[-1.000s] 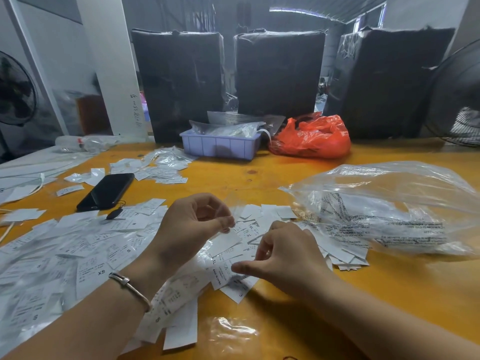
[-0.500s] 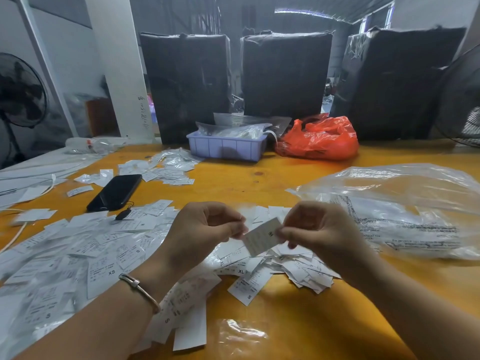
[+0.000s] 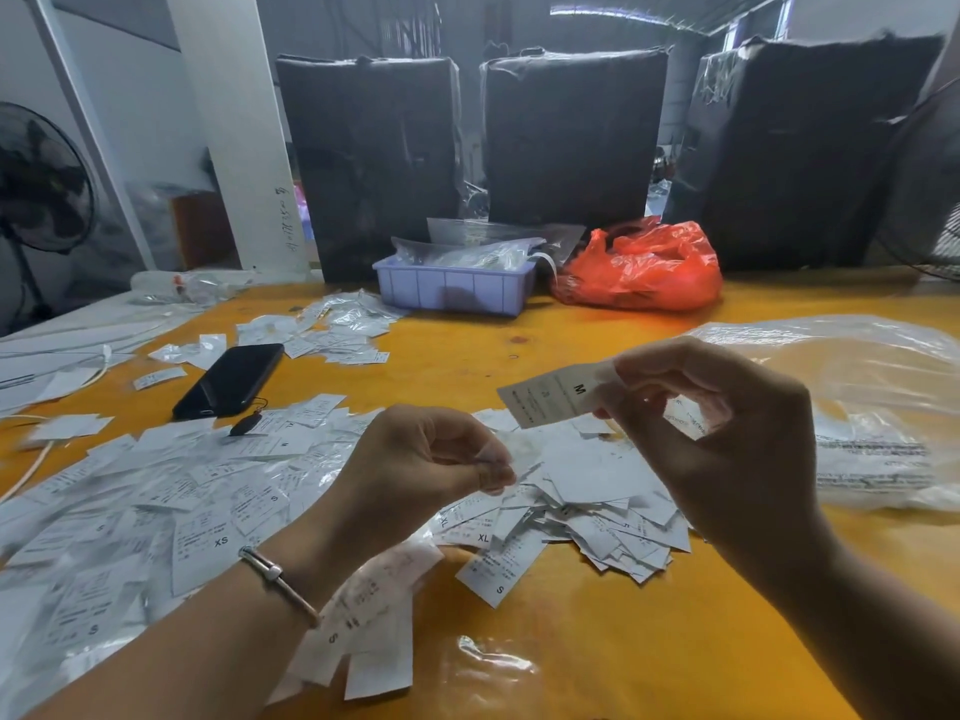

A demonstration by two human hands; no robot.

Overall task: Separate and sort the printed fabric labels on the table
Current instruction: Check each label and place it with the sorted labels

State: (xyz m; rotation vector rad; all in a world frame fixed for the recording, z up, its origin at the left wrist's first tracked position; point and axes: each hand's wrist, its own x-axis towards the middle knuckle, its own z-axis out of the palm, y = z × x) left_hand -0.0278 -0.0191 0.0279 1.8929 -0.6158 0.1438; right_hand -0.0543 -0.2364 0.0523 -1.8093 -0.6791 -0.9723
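My right hand [image 3: 727, 428] pinches a white fabric label [image 3: 550, 394] printed with "M" and holds it raised above the table. My left hand [image 3: 426, 459] hovers lower, its fingertips pinched on a thin, see-through scrap [image 3: 519, 452]. Under both hands lies a loose heap of white labels [image 3: 587, 506] marked S and XL. A wider spread of labels [image 3: 156, 511], some marked XS, S and M, covers the orange table [image 3: 623, 641] on the left.
A black phone [image 3: 228, 379] lies at the left. A clear plastic bag [image 3: 857, 407] with printed strips sits at the right. Behind are a lilac tray [image 3: 452, 291], a red bag [image 3: 644, 267] and black wrapped bales [image 3: 571, 137]. A small clear bag [image 3: 493, 667] lies near the front edge.
My right hand picked an "M" label from the heap, brought it to my left hand, then lifted it up and right, away from the left hand, which stayed put.
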